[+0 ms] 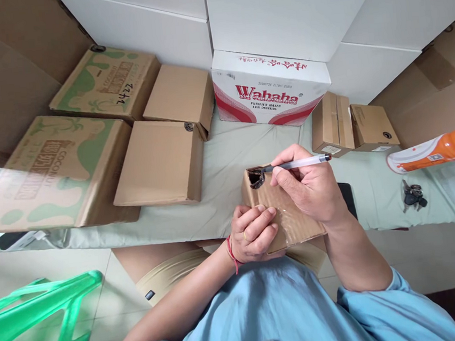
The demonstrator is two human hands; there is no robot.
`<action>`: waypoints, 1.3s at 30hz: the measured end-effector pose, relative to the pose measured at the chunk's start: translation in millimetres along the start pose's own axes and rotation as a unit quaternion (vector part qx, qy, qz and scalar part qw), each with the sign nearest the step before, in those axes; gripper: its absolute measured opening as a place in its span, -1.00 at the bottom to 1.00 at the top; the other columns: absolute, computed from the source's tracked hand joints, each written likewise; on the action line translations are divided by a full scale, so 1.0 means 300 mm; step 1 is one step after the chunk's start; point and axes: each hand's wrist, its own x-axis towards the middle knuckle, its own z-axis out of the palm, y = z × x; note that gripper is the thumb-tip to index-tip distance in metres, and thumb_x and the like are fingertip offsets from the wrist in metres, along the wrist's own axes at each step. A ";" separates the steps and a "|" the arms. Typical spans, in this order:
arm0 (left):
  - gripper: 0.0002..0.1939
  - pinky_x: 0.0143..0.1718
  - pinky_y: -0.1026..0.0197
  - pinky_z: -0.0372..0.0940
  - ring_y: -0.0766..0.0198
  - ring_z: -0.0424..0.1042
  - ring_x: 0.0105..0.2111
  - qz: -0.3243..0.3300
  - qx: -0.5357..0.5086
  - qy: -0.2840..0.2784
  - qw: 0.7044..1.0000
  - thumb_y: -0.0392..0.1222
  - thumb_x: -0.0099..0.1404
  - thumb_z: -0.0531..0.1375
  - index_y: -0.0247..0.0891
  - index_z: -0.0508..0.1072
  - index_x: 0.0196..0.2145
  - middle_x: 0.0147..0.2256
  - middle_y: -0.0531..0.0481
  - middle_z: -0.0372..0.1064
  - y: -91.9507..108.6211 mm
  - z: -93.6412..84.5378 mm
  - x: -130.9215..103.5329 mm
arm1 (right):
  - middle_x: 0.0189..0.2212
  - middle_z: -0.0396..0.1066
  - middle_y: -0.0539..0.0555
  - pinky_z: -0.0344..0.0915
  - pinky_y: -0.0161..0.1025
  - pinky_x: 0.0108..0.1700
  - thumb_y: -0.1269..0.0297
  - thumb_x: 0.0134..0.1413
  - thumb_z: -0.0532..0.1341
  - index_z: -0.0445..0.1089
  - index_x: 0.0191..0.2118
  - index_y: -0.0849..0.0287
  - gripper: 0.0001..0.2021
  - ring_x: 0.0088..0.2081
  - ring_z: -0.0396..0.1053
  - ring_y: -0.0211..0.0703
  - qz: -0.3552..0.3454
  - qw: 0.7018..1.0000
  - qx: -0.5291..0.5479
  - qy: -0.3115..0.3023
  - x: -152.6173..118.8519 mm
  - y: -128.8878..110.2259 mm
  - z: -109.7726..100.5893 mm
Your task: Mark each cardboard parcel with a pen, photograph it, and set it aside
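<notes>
A small cardboard box [296, 217] rests close to my body at the table's front edge. My left hand [254, 232] is wrapped round its left side, fingers lying over the top face. Between the thumb and fingers of my right hand [309, 186] is a pen [305, 162] with a clear barrel, its tip pointing left. The tip is at a dark, ragged-edged patch [257, 179] on the box's upper left corner; it looks like a hole with blackened edges. My right palm hides part of the box's right side.
Cardboard boxes [158, 161] and green-printed coconut cartons [69, 164] stand at left. A white Wahaha carton [270, 88] is at the back, small boxes [331, 123] right of it. Keys [413, 195] and an orange-white bottle [435, 150] lie right. A green stool [44, 322] stands left.
</notes>
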 end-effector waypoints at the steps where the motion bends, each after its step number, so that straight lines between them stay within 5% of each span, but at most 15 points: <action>1: -0.70 -0.04 -0.03 0.40 0.02 0.51 0.00 -0.001 0.003 0.004 1.000 0.13 0.47 0.27 -0.14 0.46 -0.08 -0.05 -0.18 0.65 0.001 0.001 0.002 | -0.44 0.49 -0.06 0.29 -0.29 -0.36 0.24 0.34 0.29 0.43 -0.14 0.07 -0.94 -0.42 0.44 -0.22 0.001 1.000 0.000 0.002 0.000 0.001 0.000; 12: -0.68 -0.10 0.02 0.43 0.06 0.53 -0.05 0.001 0.029 0.005 1.000 0.14 0.58 0.12 -0.14 0.46 -0.09 -0.13 -0.14 0.65 0.003 0.003 0.022 | -0.56 0.24 -0.19 0.09 -0.33 -0.49 0.36 0.19 0.26 0.40 -0.26 0.08 -0.96 -0.57 0.10 -0.34 -0.004 1.000 0.013 0.020 -0.002 -0.003 0.000; 21: -0.63 -0.01 -0.06 0.45 -0.02 0.55 0.05 -0.004 0.006 -0.022 1.000 0.13 0.46 0.31 -0.15 0.46 0.03 0.00 -0.21 0.63 0.002 -0.010 -0.004 | -0.57 0.25 -0.18 0.10 -0.35 -0.48 0.38 0.22 0.27 0.40 -0.29 0.09 -0.94 -0.57 0.11 -0.36 -0.059 0.997 0.045 0.013 -0.017 -0.001 -0.002; 26: -0.57 0.15 -0.14 0.47 -0.06 0.50 0.20 -0.042 0.026 -0.076 0.996 0.09 0.49 0.30 -0.12 0.41 0.18 0.13 -0.24 0.56 0.042 -0.054 -0.008 | -0.30 0.62 -0.02 0.00 -0.33 -0.56 0.15 0.45 0.21 0.44 0.00 0.07 -0.83 -0.65 0.06 -0.40 -0.098 0.959 0.121 0.238 -0.054 0.079 -0.040; 28: -0.55 0.29 -0.27 0.40 -0.16 0.34 0.39 -0.089 0.033 -0.095 0.991 0.04 0.49 0.30 -0.12 0.38 0.23 0.28 -0.29 0.42 0.068 -0.081 -0.007 | -0.31 0.63 0.01 0.03 -0.32 -0.56 0.08 0.51 0.15 0.43 0.05 0.08 -0.76 -0.66 0.12 -0.37 -0.085 0.941 0.068 0.320 -0.083 0.162 -0.081; 30: -0.50 0.37 -0.43 0.30 -0.29 0.07 0.54 -0.142 0.024 -0.101 0.984 -0.03 0.47 0.33 -0.08 0.34 0.28 0.45 -0.31 0.18 0.087 -0.109 -0.004 | -0.35 0.62 0.01 0.18 -0.31 -0.47 0.07 0.52 0.12 0.44 0.07 0.10 -0.72 -0.58 0.31 -0.29 -0.041 0.938 -0.046 0.341 -0.123 0.273 -0.129; 32: -0.41 0.35 -0.48 0.31 -0.37 -0.12 0.59 -0.170 0.009 -0.103 0.980 -0.09 0.42 0.40 -0.02 0.31 0.31 0.53 -0.30 0.00 0.095 -0.132 -0.001 | -0.36 0.62 0.04 0.34 -0.25 -0.30 0.15 0.47 0.14 0.49 0.01 0.11 -0.76 -0.41 0.49 -0.16 0.021 0.943 -0.188 0.272 -0.169 0.390 -0.167; 35: -0.35 0.32 -0.38 0.41 -0.32 -0.03 0.57 -0.159 -0.006 -0.117 0.980 -0.19 0.39 0.44 -0.02 0.31 0.33 0.55 -0.32 -0.08 0.092 -0.140 0.007 | -0.27 0.63 0.17 0.34 -0.19 -0.19 0.40 0.31 0.14 0.54 0.01 0.15 -0.72 -0.20 0.55 0.00 0.108 0.925 -0.359 0.063 -0.235 0.531 -0.183; 37: -0.37 0.35 -0.41 0.36 -0.30 0.07 0.55 -0.139 -0.005 -0.124 0.982 -0.22 0.40 0.43 -0.07 0.34 0.33 0.54 -0.35 -0.03 0.092 -0.128 0.015 | -0.19 0.63 0.24 0.34 -0.17 -0.15 0.51 0.24 0.11 0.53 0.13 0.18 -0.57 -0.09 0.53 0.07 0.134 0.902 -0.409 -0.027 -0.264 0.586 -0.175; 39: -0.43 0.36 -0.47 0.33 -0.32 0.10 0.53 -0.114 0.008 -0.120 0.986 -0.21 0.42 0.41 -0.12 0.37 0.30 0.47 -0.35 0.14 0.097 -0.108 0.022 | -0.11 0.61 0.26 0.36 -0.15 -0.07 0.54 0.25 0.07 0.42 0.32 0.19 -0.44 -0.03 0.50 0.09 0.136 0.899 -0.413 -0.051 -0.284 0.616 -0.173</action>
